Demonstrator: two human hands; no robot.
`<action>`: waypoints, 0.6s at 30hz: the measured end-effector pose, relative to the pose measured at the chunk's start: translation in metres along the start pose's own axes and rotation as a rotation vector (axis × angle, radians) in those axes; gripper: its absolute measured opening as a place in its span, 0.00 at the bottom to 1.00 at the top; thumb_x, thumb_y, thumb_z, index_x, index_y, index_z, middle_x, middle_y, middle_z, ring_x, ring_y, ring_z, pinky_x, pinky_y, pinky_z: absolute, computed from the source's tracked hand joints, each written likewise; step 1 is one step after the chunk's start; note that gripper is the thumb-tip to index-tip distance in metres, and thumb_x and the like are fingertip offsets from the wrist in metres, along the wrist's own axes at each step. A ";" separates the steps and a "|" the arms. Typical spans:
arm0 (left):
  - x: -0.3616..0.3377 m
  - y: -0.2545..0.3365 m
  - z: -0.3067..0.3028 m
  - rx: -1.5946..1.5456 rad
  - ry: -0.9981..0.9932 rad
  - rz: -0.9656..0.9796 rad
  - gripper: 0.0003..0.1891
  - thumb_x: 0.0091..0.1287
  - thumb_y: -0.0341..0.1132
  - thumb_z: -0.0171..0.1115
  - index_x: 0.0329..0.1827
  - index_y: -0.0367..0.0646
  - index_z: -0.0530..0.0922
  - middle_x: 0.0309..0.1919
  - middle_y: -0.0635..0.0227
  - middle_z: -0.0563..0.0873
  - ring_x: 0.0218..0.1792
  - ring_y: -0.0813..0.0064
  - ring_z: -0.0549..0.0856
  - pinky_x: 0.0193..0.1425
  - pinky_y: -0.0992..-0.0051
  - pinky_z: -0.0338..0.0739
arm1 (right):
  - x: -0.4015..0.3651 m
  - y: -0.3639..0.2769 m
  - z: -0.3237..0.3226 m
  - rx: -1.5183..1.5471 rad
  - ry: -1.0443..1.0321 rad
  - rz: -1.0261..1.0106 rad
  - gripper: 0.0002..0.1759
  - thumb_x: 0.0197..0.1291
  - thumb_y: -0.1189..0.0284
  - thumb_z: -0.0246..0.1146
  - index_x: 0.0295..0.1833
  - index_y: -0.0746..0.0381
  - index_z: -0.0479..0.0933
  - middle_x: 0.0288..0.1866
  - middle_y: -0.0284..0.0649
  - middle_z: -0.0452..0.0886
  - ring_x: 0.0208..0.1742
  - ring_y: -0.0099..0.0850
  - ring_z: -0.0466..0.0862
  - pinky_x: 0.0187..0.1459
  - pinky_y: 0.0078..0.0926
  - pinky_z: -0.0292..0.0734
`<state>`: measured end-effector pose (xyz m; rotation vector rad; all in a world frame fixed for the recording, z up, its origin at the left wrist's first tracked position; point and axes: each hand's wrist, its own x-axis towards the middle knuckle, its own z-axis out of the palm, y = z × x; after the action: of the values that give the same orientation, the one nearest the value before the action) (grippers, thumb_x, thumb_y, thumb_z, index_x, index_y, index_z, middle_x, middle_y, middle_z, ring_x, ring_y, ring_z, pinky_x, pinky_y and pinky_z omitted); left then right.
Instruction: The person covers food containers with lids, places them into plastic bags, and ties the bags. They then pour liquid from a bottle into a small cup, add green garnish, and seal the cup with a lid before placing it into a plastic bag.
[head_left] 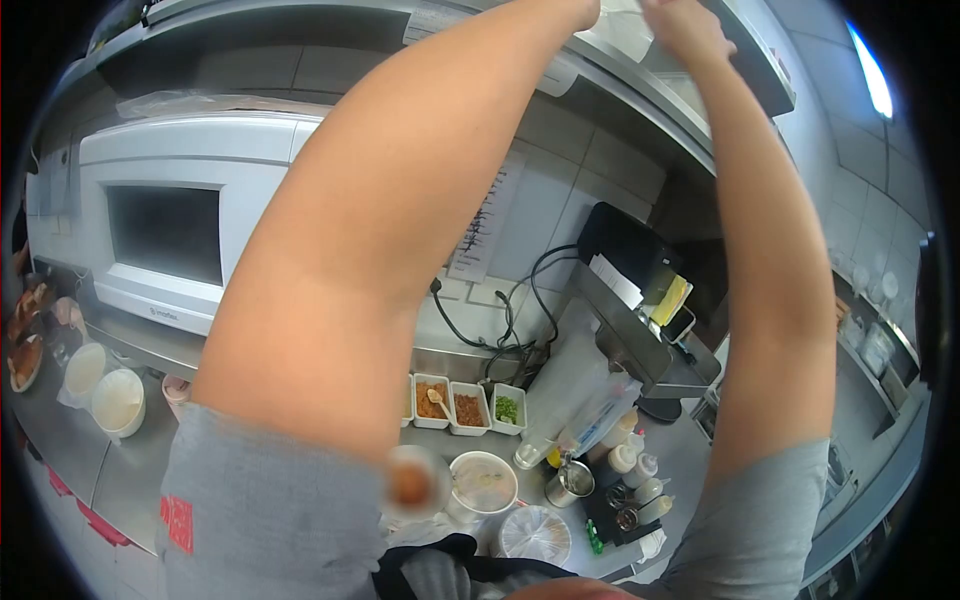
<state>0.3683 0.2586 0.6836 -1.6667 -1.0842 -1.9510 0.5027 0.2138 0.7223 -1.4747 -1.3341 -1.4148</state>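
Both my arms reach up to the metal shelf at the top of the head view. My left hand [583,12] is mostly cut off by the upper edge, at the left side of a white, thin-looking item [620,32] on the shelf. My right hand [692,32] is at the right side of that same white item, its fingers mostly hidden or out of frame. Below, on the counter, stand a white bowl of food [483,484] and a round container under clear plastic [534,538]. Beside my left sleeve is a blurred cup with brown contents [411,485].
A white microwave [165,235] stands at left, above white tubs [118,402]. Small trays of chopped green [507,408] and brown toppings [468,408] line the wall. Squeeze bottles [640,470], a metal cup [570,484] and a black device [625,250] are to the right.
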 end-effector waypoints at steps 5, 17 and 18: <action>-0.006 0.005 -0.003 0.026 0.013 -0.030 0.18 0.73 0.39 0.44 0.53 0.44 0.82 0.49 0.52 0.84 0.54 0.57 0.83 0.57 0.60 0.77 | -0.022 -0.023 0.009 0.136 0.039 0.083 0.27 0.54 0.67 0.63 0.61 0.60 0.74 0.53 0.49 0.82 0.56 0.48 0.80 0.56 0.49 0.74; 0.022 -0.007 -0.014 0.074 -0.293 0.050 0.37 0.59 0.25 0.53 0.70 0.75 0.66 0.58 0.54 0.80 0.57 0.59 0.81 0.58 0.68 0.76 | -0.004 0.044 0.061 1.389 -0.421 -0.034 0.42 0.52 0.87 0.54 0.74 0.49 0.62 0.40 0.46 0.82 0.26 0.28 0.76 0.27 0.29 0.74; 0.030 -0.014 -0.005 0.078 -0.243 0.080 0.36 0.60 0.25 0.53 0.69 0.75 0.67 0.57 0.54 0.80 0.57 0.59 0.82 0.58 0.68 0.76 | -0.004 0.044 0.062 1.402 -0.387 0.000 0.39 0.54 0.87 0.53 0.73 0.49 0.64 0.39 0.45 0.82 0.25 0.27 0.75 0.25 0.28 0.72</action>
<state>0.3483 0.2701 0.7076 -1.9098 -1.1429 -1.6674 0.5618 0.2611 0.7156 -0.7169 -1.8940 0.0537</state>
